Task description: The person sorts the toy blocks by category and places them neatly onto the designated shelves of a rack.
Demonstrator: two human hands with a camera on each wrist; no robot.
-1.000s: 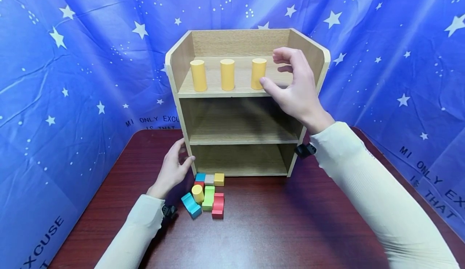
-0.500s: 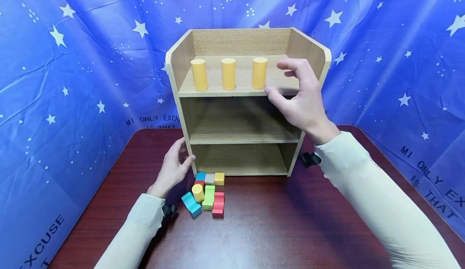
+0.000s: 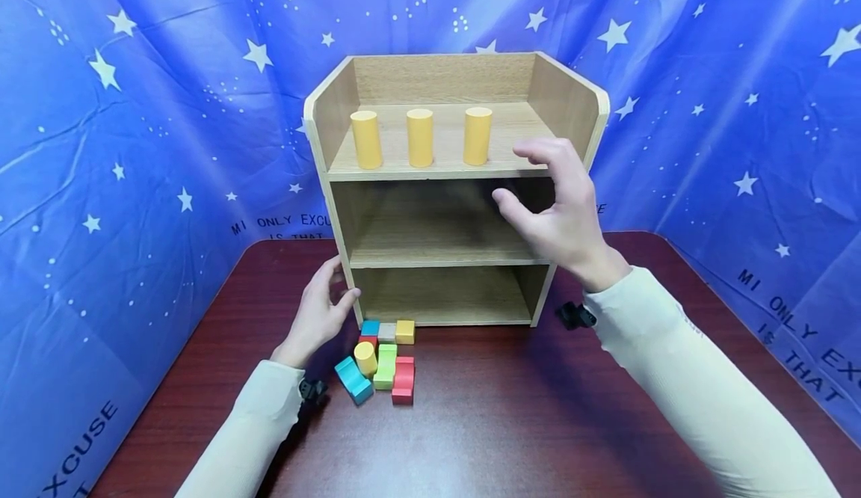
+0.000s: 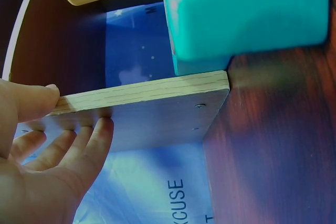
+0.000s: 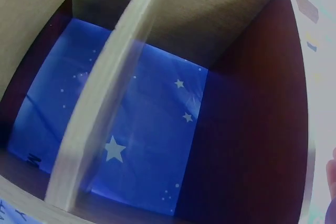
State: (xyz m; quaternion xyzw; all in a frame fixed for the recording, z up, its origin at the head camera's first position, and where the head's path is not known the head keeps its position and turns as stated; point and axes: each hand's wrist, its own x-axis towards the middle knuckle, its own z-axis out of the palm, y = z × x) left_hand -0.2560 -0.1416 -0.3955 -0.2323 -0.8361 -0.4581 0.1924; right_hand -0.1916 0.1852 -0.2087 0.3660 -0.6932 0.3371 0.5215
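On the top board of a small wooden shelf (image 3: 430,174) stand three upright yellow cylinders: the left cylinder (image 3: 366,140), the middle cylinder (image 3: 420,138) and the right cylinder (image 3: 477,137). My right hand (image 3: 561,210) is in front of the shelf's right part, below and right of that last cylinder, thumb and fingers apart in a C with nothing between them. With my left hand (image 3: 316,315) I hold the shelf's left side panel (image 4: 142,92) low down. The left wrist view has the thumb at the panel's front edge and the fingertips against its outer face.
By the shelf's lower left foot lie several blocks: a yellow cylinder (image 3: 366,360), a teal curved block (image 3: 353,380), a green curved block (image 3: 386,367), a red curved block (image 3: 403,380) and small cubes (image 3: 405,332). Starry blue cloth (image 3: 168,109) hangs around the dark red table (image 3: 498,408).
My right hand has backed away from the right cylinder, down and slightly right, its thumb now clear of that cylinder. The left hand stays at the panel, and the cylinders stand where they were.
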